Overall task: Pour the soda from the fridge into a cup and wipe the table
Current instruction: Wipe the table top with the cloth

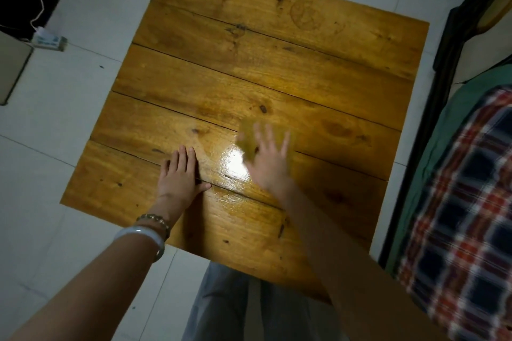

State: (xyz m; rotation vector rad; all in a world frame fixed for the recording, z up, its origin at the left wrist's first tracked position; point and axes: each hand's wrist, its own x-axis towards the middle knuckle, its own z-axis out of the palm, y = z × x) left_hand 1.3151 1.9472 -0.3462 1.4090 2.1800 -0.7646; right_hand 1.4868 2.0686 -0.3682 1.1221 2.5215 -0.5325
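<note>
Cloth (247,138), yellowish, pressed on wooden plank table (277,77) under blurred right hand (267,159), fingers spread straight, left hand (180,174) flat on table nearby, fingers straight, together

Our left hand (180,174) lies palm down, fingers straight and together, thumb angled out to the right. Our right hand (267,160) is also palm down, fingers straight and spread; its outline is blurred. Our left forearm (97,271) enters from lower left, our right forearm (332,243) from lower right.
</note>
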